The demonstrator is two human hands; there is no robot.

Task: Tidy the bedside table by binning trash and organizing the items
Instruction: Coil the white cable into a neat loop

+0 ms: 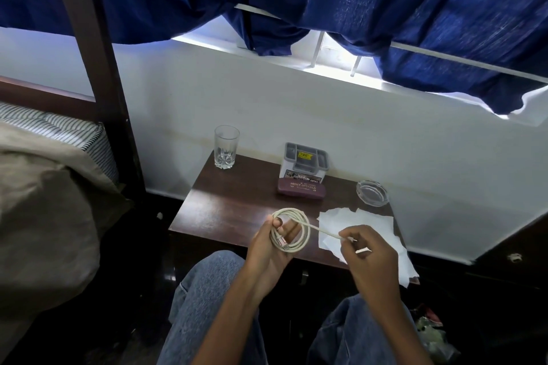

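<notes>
A white charging cable (299, 218) is wound into a coil above the front edge of the dark wooden bedside table (225, 210). My left hand (271, 249) grips the coil, fingers through the loop. My right hand (366, 255) pinches the cable's free end, which runs taut from the coil. White tissue papers (370, 224) lie spread over the table's right front corner, partly under my right hand. Further back stand an empty glass tumbler (226, 147), a grey organizer box (305, 164), a maroon glasses case (301, 188) and a glass ashtray (372, 192).
A bed with a dark headboard (98, 47) and striped pillow (59, 130) stands to the left. Blue curtains (385, 9) hang above the table. My knees in jeans (204, 290) are in front of it. A bag with crumpled trash (430, 332) sits on the floor at right.
</notes>
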